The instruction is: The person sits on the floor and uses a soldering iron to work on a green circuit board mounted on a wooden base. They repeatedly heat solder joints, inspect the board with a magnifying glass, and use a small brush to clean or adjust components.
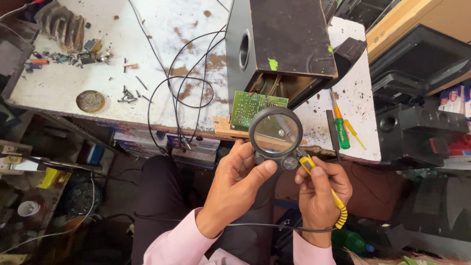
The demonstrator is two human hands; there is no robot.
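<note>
The left hand grips a round, black-rimmed glass magnifier over a green circuit board; the right hand pinches a yellow-handled soldering iron.

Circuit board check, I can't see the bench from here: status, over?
Left hand holds magnifying glass over green circuit board. Right hand grips yellow-handled tool, tip hidden behind lens. Black wires lie left of the board.
</note>
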